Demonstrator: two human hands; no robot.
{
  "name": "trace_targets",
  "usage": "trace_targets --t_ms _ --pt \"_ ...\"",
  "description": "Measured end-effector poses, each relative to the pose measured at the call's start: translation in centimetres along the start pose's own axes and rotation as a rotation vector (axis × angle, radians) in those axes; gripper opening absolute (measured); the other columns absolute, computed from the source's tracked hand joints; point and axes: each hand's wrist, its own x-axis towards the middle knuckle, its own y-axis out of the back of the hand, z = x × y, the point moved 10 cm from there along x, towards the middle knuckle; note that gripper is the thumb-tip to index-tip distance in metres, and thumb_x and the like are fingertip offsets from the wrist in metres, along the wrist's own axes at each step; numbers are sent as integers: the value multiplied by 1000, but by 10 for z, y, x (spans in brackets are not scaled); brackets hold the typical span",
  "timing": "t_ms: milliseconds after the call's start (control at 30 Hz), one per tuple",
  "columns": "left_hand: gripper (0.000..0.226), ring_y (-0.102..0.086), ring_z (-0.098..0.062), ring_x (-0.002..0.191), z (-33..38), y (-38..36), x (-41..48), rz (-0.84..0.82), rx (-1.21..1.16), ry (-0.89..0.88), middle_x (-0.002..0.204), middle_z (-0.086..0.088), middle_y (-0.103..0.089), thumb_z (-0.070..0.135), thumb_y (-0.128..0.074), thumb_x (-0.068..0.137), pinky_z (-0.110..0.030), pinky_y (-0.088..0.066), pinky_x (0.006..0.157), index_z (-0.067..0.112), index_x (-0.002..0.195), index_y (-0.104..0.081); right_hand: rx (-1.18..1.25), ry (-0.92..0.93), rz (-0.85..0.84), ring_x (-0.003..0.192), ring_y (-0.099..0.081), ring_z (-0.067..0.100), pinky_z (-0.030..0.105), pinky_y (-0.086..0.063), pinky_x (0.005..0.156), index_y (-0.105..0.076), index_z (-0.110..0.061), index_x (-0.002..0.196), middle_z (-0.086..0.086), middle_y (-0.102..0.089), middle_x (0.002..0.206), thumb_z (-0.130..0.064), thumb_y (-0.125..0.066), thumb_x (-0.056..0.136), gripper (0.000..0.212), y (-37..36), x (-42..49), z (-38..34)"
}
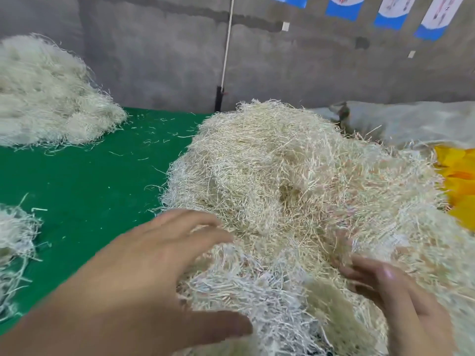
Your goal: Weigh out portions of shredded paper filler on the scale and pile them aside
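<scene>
Both hands are low in the frame at the near edge of a large heap of cream-coloured shredded paper filler (295, 176) that fills the centre and right. On the lower left, the left hand (154, 273) is spread flat, fingers straight and apart, lying on the shreds and holding nothing. On the lower right, the right hand (401, 299) reaches into the strands; it is blurred, so whether it grips any paper cannot be told. The heap lies on a green cloth surface (90, 181) scattered with loose strips. A second, paler pile of shredded paper (46, 98) sits in the upper left, well apart, and a small loose clump of shreds (12, 240) lies at the left edge. At the right edge a yellow sheet (460, 181) shows beside the heap, with a pale woven sack (411, 122) above it. Blue-and-white posters (390, 11) hang on the grey concrete wall (154, 60) at the upper right, their print too small to read. A white cord (227, 47) runs down the wall.
</scene>
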Motion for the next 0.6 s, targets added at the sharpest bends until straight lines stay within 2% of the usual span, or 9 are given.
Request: trace_targets --t_ms 33,67,100,133,167,233,333,433,600 --pt "74 -13 25 131 -12 18 -5 193 -24 60 140 53 -15 104 -18 61 -43 -31 108 76 129 -23 34 -103 60 74 -73 13 23 -59 65 -80 -16 86 12 -75 83 -36 -59 87 29 14 -4 22" --pt "62 -29 23 127 -17 34 -11 349 -65 69 135 48 -34 95 -23 75 -35 -38 97 67 127 -39 62 -205 91 72 -73 11 21 -59 62 -79 -7 85 16 -74 82 -29 -56 90 32 20 -9 34" --pt "53 -39 21 121 -27 41 -16 477 -131 75 127 44 -46 86 -25 85 -26 -38 90 59 122 -50 63 -265 129 74 -73 9 22 -59 61 -78 -5 88 14 -74 85 -26 -55 94 31 24 -13 43" --pt "48 -46 20 115 -34 43 -13 518 -236 92 119 42 -53 80 -25 90 -18 -36 86 55 116 -57 32 -254 124 84 -72 8 26 -59 66 -77 -9 98 8 -74 94 -32 -56 96 31 20 -18 38" --pt "46 -51 20 108 -42 39 -4 521 -321 122 114 40 -56 76 -24 92 -12 -35 80 53 109 -60 -34 -192 104 98 -70 8 32 -58 74 -74 -18 107 1 -74 104 -47 -55 94 37 12 -21 28" --pt "39 -56 20 97 -52 24 12 440 -414 173 109 39 -58 70 -26 92 -7 -33 71 54 100 -61 -121 -100 9 115 -61 4 32 -46 91 -69 -35 114 -15 -70 117 -68 -48 87 48 -12 -32 4" --pt "42 -50 26 100 -51 6 20 370 -427 162 107 43 -58 72 -26 91 -10 -33 75 54 101 -62 -134 -68 -91 116 -55 -10 21 -37 93 -66 -40 119 -26 -65 121 -52 -43 95 36 -39 -39 -13" --pt "53 -49 25 105 -53 1 22 352 -449 142 113 42 -57 80 -26 87 -15 -35 79 51 111 -62 -114 -84 -117 113 -48 -23 14 -34 89 -64 -39 124 -34 -61 122 -43 -44 94 36 -51 -44 -14" --pt "60 -47 25 104 -55 -5 21 293 -443 164 115 42 -56 88 -23 80 -17 -37 80 55 115 -58 -63 -94 -115 114 -49 -21 15 -34 88 -63 -43 123 -36 -59 122 -45 -46 93 34 -54 -52 -16"
